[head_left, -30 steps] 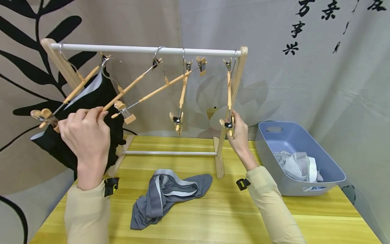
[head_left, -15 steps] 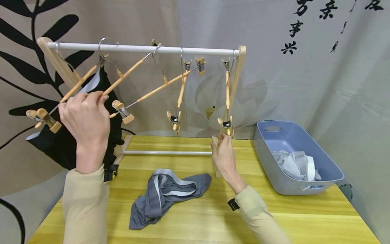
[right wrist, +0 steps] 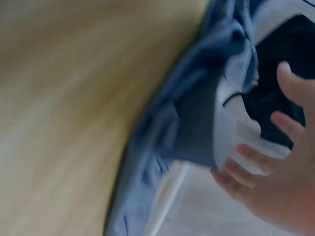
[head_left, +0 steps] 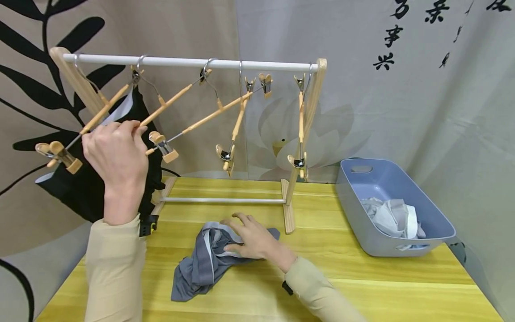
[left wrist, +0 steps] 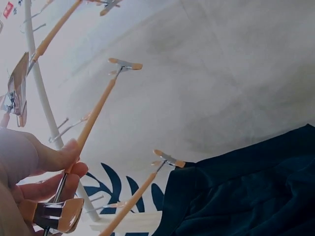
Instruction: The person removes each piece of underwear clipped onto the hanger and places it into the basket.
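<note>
My left hand pinches the wooden bar of a clip hanger, which hangs by its hook from the white rail. In the left wrist view, thumb and fingers close on that hanger's bar, just above its near clip. My right hand is over the crumpled grey underpants on the table. Its fingers are spread and hold nothing. The right wrist view has the fingers beside the raised edge of the underpants; whether they touch cannot be told.
More clip hangers hang along the rail of the wooden rack. A black garment is clipped to the leftmost hanger, behind my left hand. At the table's right stands a blue-grey basket with light grey cloth inside.
My right hand has left the lower clip of the rightmost hanger and come down left over the underpants. My left hand rose slightly, and its hanger's hook now sits over the rail.
</note>
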Demonstrator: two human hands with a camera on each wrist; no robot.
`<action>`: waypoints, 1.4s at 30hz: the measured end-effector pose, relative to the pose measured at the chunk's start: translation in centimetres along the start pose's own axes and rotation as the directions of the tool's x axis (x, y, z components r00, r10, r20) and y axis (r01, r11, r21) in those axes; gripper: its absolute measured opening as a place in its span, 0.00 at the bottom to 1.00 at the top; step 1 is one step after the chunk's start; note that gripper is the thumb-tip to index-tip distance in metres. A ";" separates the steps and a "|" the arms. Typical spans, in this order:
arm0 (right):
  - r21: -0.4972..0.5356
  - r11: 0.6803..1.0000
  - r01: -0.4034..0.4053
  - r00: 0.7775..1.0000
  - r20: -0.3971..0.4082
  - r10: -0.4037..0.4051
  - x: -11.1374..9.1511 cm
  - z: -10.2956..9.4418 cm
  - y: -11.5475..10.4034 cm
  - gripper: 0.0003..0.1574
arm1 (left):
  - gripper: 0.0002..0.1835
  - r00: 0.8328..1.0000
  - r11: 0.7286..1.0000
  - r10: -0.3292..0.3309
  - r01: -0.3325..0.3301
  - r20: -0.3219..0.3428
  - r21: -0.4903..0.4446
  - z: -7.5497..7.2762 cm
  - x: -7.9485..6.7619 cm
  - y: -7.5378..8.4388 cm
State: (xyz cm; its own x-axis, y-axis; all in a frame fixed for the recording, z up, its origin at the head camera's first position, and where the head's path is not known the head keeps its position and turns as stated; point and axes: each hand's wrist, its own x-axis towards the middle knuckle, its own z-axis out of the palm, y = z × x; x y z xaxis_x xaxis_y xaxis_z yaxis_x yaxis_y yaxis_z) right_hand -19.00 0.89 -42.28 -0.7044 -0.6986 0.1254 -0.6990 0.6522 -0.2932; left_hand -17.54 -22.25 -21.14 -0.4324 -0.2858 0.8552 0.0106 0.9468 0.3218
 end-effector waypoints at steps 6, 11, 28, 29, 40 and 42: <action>-0.111 0.994 0.022 0.983 0.181 -0.002 0.7 1.9 -1.8 0.47 | 0.18 1.000 1.000 -0.009 0.009 -0.029 -0.012 -0.1 -0.2 -0.1; -0.270 0.961 0.066 0.977 0.213 -0.007 1.0 3.0 -2.6 0.44 | 0.18 0.998 0.999 -0.033 0.032 -0.044 -0.025 -0.2 -0.3 0.0; -0.105 0.980 0.171 0.985 -0.002 -0.172 -0.1 0.5 -0.2 0.14 | 0.16 0.988 0.996 0.017 -0.031 -0.151 -0.088 -1.2 -2.3 0.5; -0.073 0.982 0.174 0.984 -0.034 -0.177 -0.4 0.0 0.2 0.14 | 0.16 0.985 0.994 0.028 -0.045 -0.172 -0.096 -1.3 -2.4 0.6; 0.097 0.990 0.104 0.909 -0.413 -0.055 -3.7 -6.7 4.1 0.14 | 0.13 0.886 0.976 -0.017 -0.086 -0.464 -0.199 -1.7 -4.6 1.7; 0.127 0.988 0.092 0.877 -0.481 -0.020 -4.4 -8.0 4.8 0.14 | 0.12 0.858 0.972 -0.029 -0.097 -0.513 -0.216 -1.7 -5.0 2.0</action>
State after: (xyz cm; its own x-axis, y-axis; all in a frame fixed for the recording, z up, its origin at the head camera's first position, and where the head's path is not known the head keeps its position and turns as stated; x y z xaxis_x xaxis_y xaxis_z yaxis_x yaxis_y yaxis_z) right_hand -20.19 9.44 -36.70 -0.6625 -0.4843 0.5714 -0.7398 0.5424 -0.3981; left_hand -13.84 -19.21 -24.14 0.0915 -0.3482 0.9329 0.2466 0.9156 0.3176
